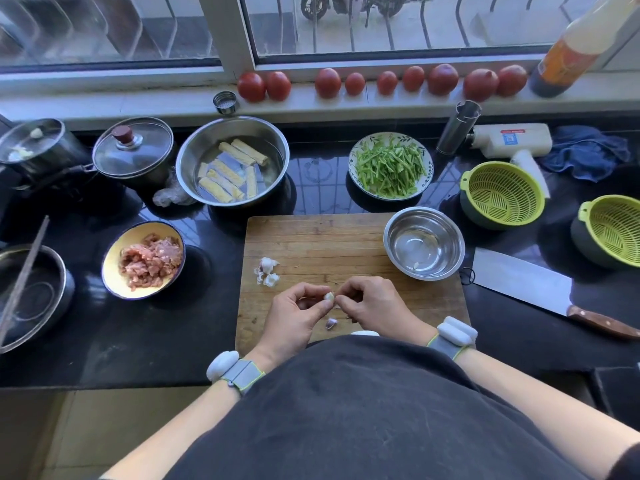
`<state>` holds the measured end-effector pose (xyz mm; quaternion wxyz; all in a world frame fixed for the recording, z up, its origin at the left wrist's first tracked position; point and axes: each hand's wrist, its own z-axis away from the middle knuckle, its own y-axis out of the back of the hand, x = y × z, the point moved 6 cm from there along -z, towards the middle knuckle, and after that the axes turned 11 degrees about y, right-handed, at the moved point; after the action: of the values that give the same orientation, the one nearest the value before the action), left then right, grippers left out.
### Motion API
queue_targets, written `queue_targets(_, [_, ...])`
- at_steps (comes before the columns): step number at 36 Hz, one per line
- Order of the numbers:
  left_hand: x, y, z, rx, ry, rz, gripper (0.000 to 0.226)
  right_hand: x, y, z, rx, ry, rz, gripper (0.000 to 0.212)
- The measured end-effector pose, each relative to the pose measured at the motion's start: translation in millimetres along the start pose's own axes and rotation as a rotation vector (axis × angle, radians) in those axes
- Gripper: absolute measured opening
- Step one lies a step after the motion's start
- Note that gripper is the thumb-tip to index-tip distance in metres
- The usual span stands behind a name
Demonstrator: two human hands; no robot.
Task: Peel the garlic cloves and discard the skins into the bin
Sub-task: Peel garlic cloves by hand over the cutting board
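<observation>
Over the near part of the wooden cutting board (332, 244), my left hand (294, 317) and my right hand (374, 306) meet. Both pinch a small pale garlic clove (329, 296) between their fingertips. A purplish clove (330, 323) lies on the board just below the hands. A small heap of white garlic skins and pieces (267, 270) sits on the board's left side. The small steel bowl (424, 242) at the board's right corner holds one peeled clove (415, 266). No bin is in view.
A cleaver (526, 284) lies right of the board. Around it stand a yellow bowl of minced meat (143, 259), a steel bowl of tofu rolls (232, 161), a plate of green strips (390, 166), two green colanders (504, 194) and lidded pots (133, 150). Tomatoes (327, 83) line the sill.
</observation>
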<state>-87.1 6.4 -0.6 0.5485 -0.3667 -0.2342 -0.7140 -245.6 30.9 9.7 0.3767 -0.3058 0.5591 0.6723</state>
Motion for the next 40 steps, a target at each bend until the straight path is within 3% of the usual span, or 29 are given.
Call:
queue_targets(16, [0.4,-0.4,-0.7,-0.028,-0.096,-0.215,0.017,-10.3,1.0,-0.5,0.020,0.247,0.224,0.007])
queue_targets(31, [1.0,-2.7,2.3,-0.031,-0.045,-0.105,0.015,-0.9,-2.3,-0.9,0.072,0.097,0.118,0.004])
queue_targets(40, [1.2,-3.2,3.8,-0.024,-0.043,-0.106,0.015,-1.1,-2.8,0.4,0.068,0.054,0.106,0.017])
